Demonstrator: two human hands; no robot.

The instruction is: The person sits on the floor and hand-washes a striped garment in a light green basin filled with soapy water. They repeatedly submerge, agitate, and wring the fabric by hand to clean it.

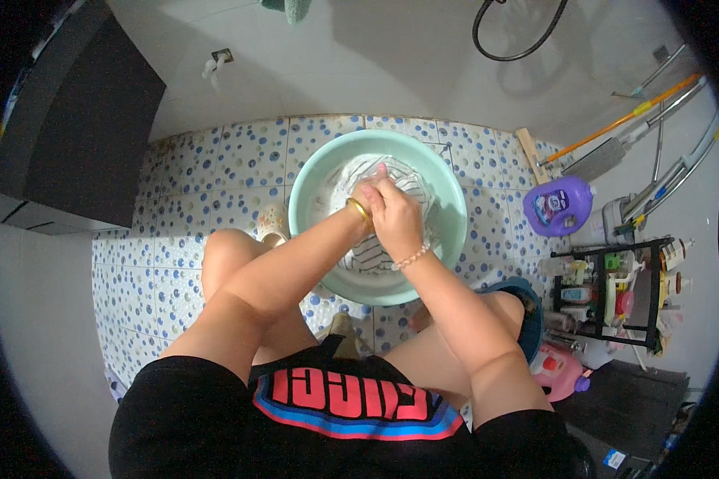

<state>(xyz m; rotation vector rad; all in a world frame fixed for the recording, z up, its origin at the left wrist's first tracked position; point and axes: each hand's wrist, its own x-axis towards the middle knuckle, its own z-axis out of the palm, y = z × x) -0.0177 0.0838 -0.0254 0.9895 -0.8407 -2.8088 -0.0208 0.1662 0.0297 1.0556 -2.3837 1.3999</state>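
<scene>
A light green basin (301, 172) stands on the floor in front of me. In it lies a white cloth with dark stripes (411, 185), among what looks like suds. My left hand (365, 196), with a gold bangle at the wrist, is pressed against my right hand (397, 215) over the middle of the cloth. A beaded bracelet circles the right wrist. Both hands are closed, fingers folded toward each other. Whether a fold of cloth is caught between them is hidden.
A purple detergent bottle (558, 206) stands right of the basin, near a black rack (653, 295) of bottles. A pink bottle (563, 371) and blue bucket (535, 323) are beside my right leg. A pale cup (273, 238) touches the basin's left side. Mops (615, 128) lean at right.
</scene>
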